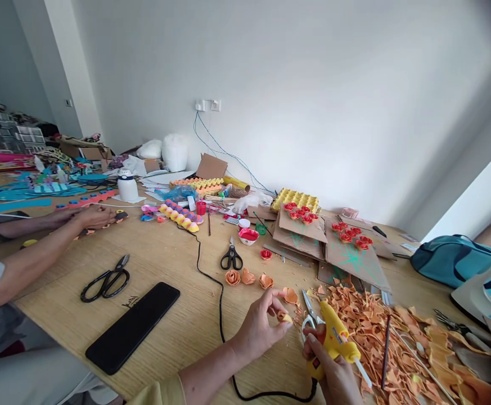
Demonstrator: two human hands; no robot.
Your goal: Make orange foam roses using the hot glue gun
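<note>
Pinched in the fingers of my left hand (266,319) is a small rolled orange flower piece (284,318). My right hand (333,365) grips a yellow glue gun (333,332), with a white glue stick poking out of its back end. White-handled scissors (310,309) lie beside the glue gun, their handles partly hidden by my right hand. Just beyond my left hand sit an orange cup-shaped petal piece (289,295) and several orange roses (232,277) in a row. Black-handled scissors (232,256) rest behind them.
Orange scraps (380,332) heap on the right. Red roses (348,236) stand on cardboard (355,261). A black phone (133,326) and black scissors (106,281) lie at left, near another person's hands (95,216). The glue gun's black cord (221,309) crosses the table.
</note>
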